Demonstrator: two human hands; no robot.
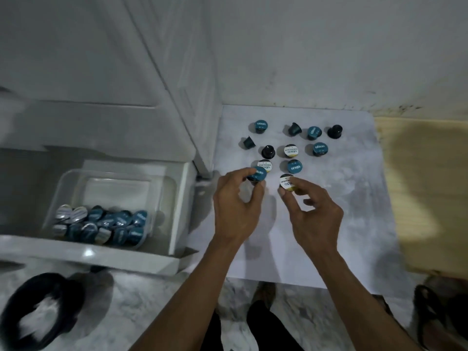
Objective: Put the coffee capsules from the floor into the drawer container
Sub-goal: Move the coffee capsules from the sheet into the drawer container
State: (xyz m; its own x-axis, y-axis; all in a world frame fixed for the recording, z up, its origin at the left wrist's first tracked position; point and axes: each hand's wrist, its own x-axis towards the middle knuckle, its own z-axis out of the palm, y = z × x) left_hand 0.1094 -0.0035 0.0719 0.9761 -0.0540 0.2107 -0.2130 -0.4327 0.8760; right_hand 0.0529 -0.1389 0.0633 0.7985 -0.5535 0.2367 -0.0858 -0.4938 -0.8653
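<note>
Several coffee capsules lie scattered on a pale sheet (354, 198) on the floor, some with blue lids, some white, some lying on their sides. My left hand (235, 203) pinches a blue-lidded capsule (257, 173) at the sheet's left part. To its right, my right hand (311, 209) pinches a white-lidded capsule (287, 183). Another white-lidded capsule (265, 165) sits just behind the left one. At the left, an open white drawer (101, 257) holds a clear plastic container (63, 183) with several capsules (106, 224) in its near end.
A white cabinet (177, 84) rises behind the drawer, its corner beside the sheet. A black round object (38, 312) lies on the marble floor at bottom left. A wooden board (430, 186) borders the sheet on the right. A dark sandal (430, 317) lies at the bottom right.
</note>
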